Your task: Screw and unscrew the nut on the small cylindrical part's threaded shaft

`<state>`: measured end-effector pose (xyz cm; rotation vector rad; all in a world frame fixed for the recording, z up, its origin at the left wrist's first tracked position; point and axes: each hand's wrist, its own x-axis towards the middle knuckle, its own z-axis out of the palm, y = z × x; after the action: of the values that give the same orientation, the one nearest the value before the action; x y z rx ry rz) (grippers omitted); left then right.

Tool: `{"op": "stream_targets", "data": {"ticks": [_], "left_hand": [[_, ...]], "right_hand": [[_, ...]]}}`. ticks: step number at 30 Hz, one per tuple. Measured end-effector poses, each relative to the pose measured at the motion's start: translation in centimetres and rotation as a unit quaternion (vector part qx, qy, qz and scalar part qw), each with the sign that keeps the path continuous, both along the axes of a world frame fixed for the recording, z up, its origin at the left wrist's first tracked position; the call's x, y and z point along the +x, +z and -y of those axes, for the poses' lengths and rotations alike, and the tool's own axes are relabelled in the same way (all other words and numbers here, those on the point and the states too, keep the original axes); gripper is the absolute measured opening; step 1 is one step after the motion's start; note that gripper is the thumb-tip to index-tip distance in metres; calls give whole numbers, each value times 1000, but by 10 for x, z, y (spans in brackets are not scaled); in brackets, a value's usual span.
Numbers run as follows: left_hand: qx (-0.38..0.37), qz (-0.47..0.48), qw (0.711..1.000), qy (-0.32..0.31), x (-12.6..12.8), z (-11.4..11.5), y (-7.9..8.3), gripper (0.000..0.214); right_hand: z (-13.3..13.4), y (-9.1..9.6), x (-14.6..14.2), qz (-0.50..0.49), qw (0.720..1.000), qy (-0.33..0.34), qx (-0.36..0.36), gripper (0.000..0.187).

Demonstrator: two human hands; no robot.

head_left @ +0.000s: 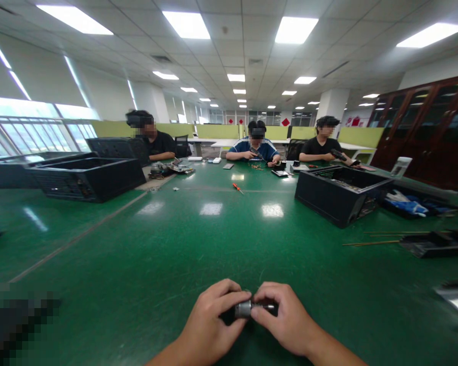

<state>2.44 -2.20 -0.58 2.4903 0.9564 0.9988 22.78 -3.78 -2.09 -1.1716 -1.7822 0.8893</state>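
Observation:
Low in the head view, both hands meet over the green table (175,249). Between them is a small silver-grey metal cylinder (243,309) that looks like a little motor. My left hand (213,317) wraps round its left side, thumb below and fingers on top. From the right, my right hand (284,317) pinches a thin dark piece (267,307) at the cylinder's right end, with a shiny tip showing beside the fingers. Whether this piece is joined to the cylinder I cannot tell. The fingers hide part of both.
Black computer cases (87,178) stand at left, with another case (343,193) at right. An orange screwdriver (236,187) lies mid-table. Dark trays (438,244) with thin rods sticking out sit at far right. Three people, one a person in blue (234,150), work across the table.

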Motion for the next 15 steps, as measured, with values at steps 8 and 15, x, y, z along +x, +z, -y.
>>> {"op": "stream_targets", "data": {"ticks": [8,15], "left_hand": [[-14,-14,999,27,-1,-3,-2,36],[-15,-17,999,34,0,-2,2,34]], "right_hand": [[1,3,-1,23,1000,-8,4,9],[1,7,0,24,1000,-3,13,5]]}}
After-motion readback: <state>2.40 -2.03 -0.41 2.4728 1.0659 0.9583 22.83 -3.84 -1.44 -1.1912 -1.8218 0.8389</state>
